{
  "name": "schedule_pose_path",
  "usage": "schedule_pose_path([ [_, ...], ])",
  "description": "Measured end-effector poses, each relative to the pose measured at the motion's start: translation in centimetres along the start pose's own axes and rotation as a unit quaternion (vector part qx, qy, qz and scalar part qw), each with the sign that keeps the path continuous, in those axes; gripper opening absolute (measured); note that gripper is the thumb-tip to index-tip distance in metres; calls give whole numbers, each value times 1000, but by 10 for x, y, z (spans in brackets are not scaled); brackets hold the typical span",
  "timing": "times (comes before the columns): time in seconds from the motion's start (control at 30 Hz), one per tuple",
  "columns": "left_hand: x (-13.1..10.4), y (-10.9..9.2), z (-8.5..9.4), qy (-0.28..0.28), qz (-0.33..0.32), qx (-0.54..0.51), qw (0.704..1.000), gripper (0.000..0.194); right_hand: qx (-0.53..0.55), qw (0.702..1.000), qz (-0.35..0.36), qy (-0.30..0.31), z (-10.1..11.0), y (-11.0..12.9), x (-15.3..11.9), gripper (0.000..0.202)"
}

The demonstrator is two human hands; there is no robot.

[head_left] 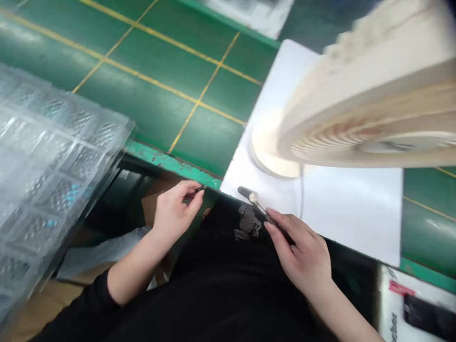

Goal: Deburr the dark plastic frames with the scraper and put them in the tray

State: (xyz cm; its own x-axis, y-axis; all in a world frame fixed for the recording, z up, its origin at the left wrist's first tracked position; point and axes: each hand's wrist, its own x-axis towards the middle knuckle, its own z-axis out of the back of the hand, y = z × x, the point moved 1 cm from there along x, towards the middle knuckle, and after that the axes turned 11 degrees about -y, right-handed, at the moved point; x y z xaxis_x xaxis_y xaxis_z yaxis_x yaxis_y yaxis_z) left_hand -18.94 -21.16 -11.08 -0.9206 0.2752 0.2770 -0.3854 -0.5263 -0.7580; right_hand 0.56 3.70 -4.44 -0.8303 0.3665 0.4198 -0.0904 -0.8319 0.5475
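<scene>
My left hand (178,205) is at the green table edge, thumb and forefinger pinching a small black piece (200,188) whose kind I cannot make out. In my right hand (302,247) is a slim metal tool (261,207) with a dark cylindrical end and a pale, shiny collar. The fingers close round its rear part, and its dark end points up and left over the near edge of a white board (349,204). Several grey flakes or scraps (249,222) lie on the black clothing between my hands.
A blurred cream desk fan (320,118) stands on the board. Clear plastic trays (64,156) with many pockets jut out at the left. Yellow lines cross the green tabletop (153,85). A dark phone (427,316) lies on a white box at the lower right.
</scene>
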Motion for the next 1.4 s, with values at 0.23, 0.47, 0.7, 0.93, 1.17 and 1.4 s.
schedule_pose_path([
  [0.23,4,-41,-9,121,98,-102,983,39,-115,956,-217,-159,67,-66,-87,24],
  [0.47,-7,-118,-74,311,-21,-162,936,41,-175,900,-287,-278,74,-131,-126,34],
  [0.7,-34,-198,-119,441,-49,-211,871,38,-116,909,-272,-294,55,-150,-112,37],
  [0.93,-63,-255,-127,465,-76,-296,831,20,68,927,-179,-322,87,-90,-110,29],
  [1.17,-80,-289,-120,393,-258,-342,814,25,211,858,-149,-444,144,-15,-143,30],
  [1.4,-105,-330,-127,367,-396,-379,752,30,175,821,-165,-517,168,-8,-172,29],
])
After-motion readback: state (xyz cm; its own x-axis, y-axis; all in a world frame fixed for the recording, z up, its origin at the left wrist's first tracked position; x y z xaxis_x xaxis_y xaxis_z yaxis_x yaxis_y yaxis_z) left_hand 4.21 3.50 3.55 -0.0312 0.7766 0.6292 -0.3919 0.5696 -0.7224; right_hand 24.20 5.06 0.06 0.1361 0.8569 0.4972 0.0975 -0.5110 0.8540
